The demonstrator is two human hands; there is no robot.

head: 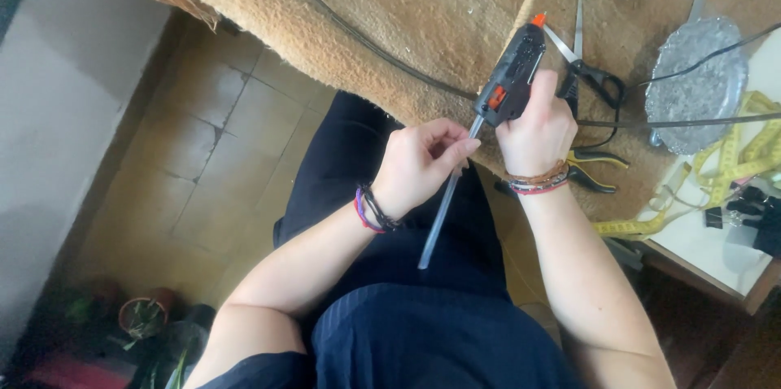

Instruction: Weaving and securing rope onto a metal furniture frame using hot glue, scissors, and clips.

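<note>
Black glue gun (511, 76) (orange nozzle up), clear glue stick (443, 206) in back.

glue gun (511, 74) black, orange tip; blanket (407, 23) tan; tape measure (736, 157) yellow; floor tiles (203, 145) beige

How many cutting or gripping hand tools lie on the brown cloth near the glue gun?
2: scissors lie just right of the glue gun held in the right hand; yellow-handled pliers lie below them, beside the wrist. Others may be hidden beneath the hands.

My matt black plastic glue gun (511, 76) takes a smooth translucent glue stick (443, 206) above rough, fuzzy tan cloth (423, 6) and a crinkled foil dish (698, 84).
</note>
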